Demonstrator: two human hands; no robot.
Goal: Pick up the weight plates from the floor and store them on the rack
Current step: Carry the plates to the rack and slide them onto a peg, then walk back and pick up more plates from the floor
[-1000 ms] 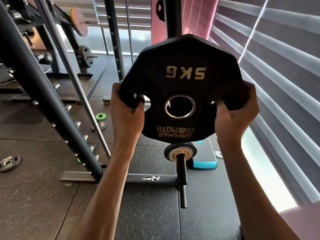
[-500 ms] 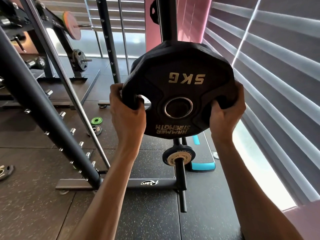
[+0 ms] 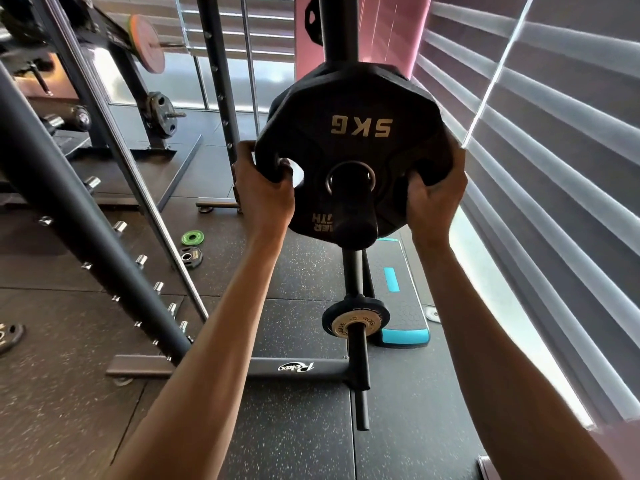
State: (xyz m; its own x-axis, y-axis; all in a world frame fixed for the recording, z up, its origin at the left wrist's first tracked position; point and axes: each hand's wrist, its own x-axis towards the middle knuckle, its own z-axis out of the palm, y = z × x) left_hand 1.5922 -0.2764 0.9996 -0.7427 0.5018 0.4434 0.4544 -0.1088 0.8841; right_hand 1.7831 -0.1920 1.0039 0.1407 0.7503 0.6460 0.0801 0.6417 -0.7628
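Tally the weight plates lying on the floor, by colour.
Green: 1, the green plate
Black: 2, the black plate right beside the green one and the cut-off plate at the left edge of the view
Total: 3

Step platform, blinds and rubber flooring in a gym corner

A grey step platform (image 3: 403, 308) with a teal front edge and a teal stripe on top lies flat on the floor (image 3: 69, 410), which is laid in dark speckled rubber tiles with visible seams. Wide horizontal blinds (image 3: 554, 133) run along the right side, and a bright strip of daylight (image 3: 502, 306) shows at their foot, near the platform's right end. A pink wall panel (image 3: 391, 29) stands upright at the top, and more blinds (image 3: 214, 29) cover the far window.
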